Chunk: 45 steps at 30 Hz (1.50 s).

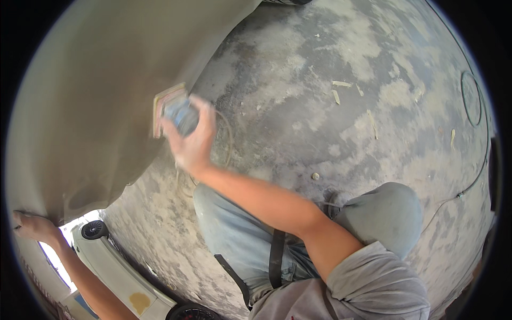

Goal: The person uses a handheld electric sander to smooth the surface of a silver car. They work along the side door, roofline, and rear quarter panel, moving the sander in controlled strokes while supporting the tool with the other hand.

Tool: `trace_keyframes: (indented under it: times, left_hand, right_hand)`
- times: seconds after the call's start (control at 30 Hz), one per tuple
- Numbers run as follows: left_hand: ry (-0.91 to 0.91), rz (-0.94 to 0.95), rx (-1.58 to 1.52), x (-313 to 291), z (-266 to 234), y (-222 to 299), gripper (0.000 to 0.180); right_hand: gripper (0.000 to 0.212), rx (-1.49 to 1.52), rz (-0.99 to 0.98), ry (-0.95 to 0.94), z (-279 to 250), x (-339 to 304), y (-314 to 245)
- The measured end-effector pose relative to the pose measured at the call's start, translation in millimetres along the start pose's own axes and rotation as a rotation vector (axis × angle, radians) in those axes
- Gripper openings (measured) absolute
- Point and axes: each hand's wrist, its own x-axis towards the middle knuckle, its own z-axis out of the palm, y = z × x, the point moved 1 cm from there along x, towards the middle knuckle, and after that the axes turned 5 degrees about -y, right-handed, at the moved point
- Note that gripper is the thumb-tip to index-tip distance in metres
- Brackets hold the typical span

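Note:
My right hand (193,137) grips a small blue-grey power sander (178,114) whose tan rectangular pad (162,104) lies flat against a large beige-grey car body panel (90,101). The hand and tool are blurred. A thin cord hangs from the sander toward the floor. My left hand (33,226) rests with closed fingers on the lower edge of the same panel, at the far left. My knees in dusty jeans (234,234) are bent below my right arm.
The concrete floor (341,106) is patchy with pale dust and scattered scraps of tape or filler. A thin cable (469,186) runs along the right side. A white car with black wheels (95,229) shows below the panel at lower left.

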Motion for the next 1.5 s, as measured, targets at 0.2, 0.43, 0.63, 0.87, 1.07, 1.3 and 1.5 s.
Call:
trace_keyframes:
  times: [0.2,0.43,0.63,0.87,1.07,1.3,1.5]
  left_hand:
    - [-0.008,0.102,0.071,8,-4,-34,0.055]
    - [0.023,0.038,0.060,0,-1,-2,0.056]
    - [-0.005,-0.062,-0.035,-11,0,29,0.063]
    - [0.036,0.082,-0.058,-14,2,39,0.072]
    - [0.120,0.187,-0.089,-22,0,60,0.073]
    - [0.023,0.101,-0.100,-18,-1,55,0.078]
    - [0.039,0.085,-0.149,-20,4,49,0.067]
  right_hand:
    - [0.063,0.121,0.103,0.096,-27,134,16]
    - [0.071,-0.098,-0.126,-0.134,-10,15,-30]
    - [0.073,-0.106,-0.150,-0.057,-13,47,-20]
    - [0.067,-0.165,-0.051,0.111,-45,190,-21]
    - [0.078,-0.143,-0.315,-0.141,-25,73,-45]
    - [0.083,-0.216,-0.472,-0.235,-20,45,-50]
    - [0.065,-0.308,-0.211,-0.059,-36,177,-55]
